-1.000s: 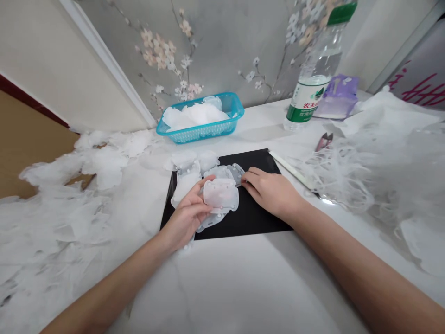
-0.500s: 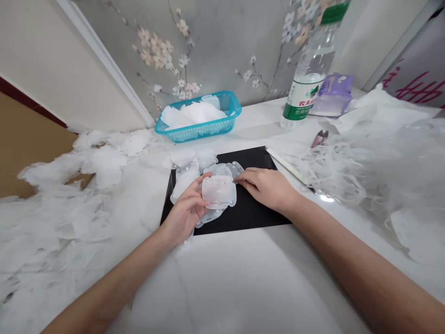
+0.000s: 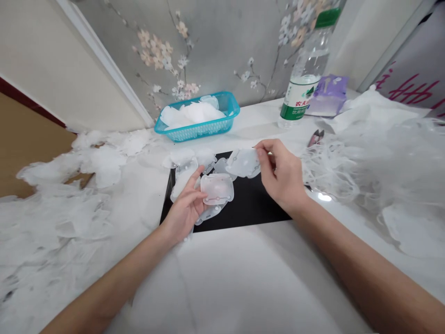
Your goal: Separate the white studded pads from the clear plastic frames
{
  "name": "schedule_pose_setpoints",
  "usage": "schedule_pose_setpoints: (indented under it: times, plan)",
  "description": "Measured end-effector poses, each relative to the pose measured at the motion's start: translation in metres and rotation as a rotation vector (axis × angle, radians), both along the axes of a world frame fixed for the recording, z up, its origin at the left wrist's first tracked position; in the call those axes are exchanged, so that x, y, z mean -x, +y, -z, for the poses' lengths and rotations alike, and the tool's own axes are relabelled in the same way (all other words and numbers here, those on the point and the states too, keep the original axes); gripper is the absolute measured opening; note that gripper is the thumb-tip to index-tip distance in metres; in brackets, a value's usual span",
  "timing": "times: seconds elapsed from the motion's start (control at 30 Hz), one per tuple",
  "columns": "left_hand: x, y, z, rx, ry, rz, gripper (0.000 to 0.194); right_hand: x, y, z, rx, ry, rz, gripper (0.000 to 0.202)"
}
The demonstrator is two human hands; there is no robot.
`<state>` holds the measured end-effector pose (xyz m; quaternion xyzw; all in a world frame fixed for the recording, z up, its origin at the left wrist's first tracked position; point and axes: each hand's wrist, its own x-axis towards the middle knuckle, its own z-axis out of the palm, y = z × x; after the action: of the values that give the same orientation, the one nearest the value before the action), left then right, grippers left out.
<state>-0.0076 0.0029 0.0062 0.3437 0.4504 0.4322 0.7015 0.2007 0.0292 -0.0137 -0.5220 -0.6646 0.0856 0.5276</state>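
My right hand (image 3: pixel 282 174) pinches the right edge of a translucent plastic piece (image 3: pixel 244 162), raised a little over the black mat (image 3: pixel 250 204). My left hand (image 3: pixel 186 211) has its index finger stretched out, while its other fingers close at the left edge of a pinkish, rounded rectangular piece (image 3: pixel 218 188). Under and around that piece lie several similar translucent pieces, overlapping on the left part of the mat. One of them (image 3: pixel 210 214) shows just below the pinkish piece. My left thumb is mostly hidden.
Behind the mat stands a blue basket (image 3: pixel 198 130) holding white pieces. A water bottle (image 3: pixel 299 97), a purple packet (image 3: pixel 328 97) and small cutters (image 3: pixel 315 138) are at the back right. Heaps of translucent film (image 3: pixel 100 162) cover the left; tangled plastic strips (image 3: pixel 333 171) lie right.
My right hand has risen and moved right, lifting a translucent piece from the pile. My left index finger has straightened away from the pinkish piece, which has shifted slightly left.
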Motion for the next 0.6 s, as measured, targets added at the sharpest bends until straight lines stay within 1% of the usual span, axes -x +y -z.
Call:
schedule_pose_setpoints:
  times: [0.07, 0.13, 0.2, 0.27, 0.37, 0.47, 0.6]
  plan:
    - [0.001, 0.000, 0.001, -0.005, 0.002, 0.017, 0.068, 0.005, -0.001, 0.000, 0.050, 0.230, -0.107, 0.015]
    - [0.001, 0.000, 0.002, -0.001, 0.003, 0.027, 0.065, 0.010, -0.001, -0.001, 0.160, 0.412, -0.178, 0.014]
    - [0.001, 0.000, 0.003, 0.007, -0.001, 0.028, 0.063, 0.013, -0.002, -0.003, 0.271, 0.532, -0.225, 0.014]
    - [0.000, 0.001, 0.003, 0.009, -0.015, 0.020, 0.062, 0.015, -0.003, -0.004, 0.366, 0.608, -0.266, 0.016]
    - [0.000, 0.001, 0.003, -0.004, -0.032, 0.016, 0.058, 0.019, -0.006, -0.005, 0.518, 0.655, -0.336, 0.019]
    - [0.000, 0.001, 0.003, -0.017, -0.005, 0.036, 0.056, 0.023, -0.009, -0.002, 0.645, 0.632, -0.407, 0.018]
    - [-0.001, 0.001, 0.004, -0.026, 0.096, 0.032, 0.062, 0.026, -0.011, 0.001, 0.685, 0.587, -0.463, 0.017]
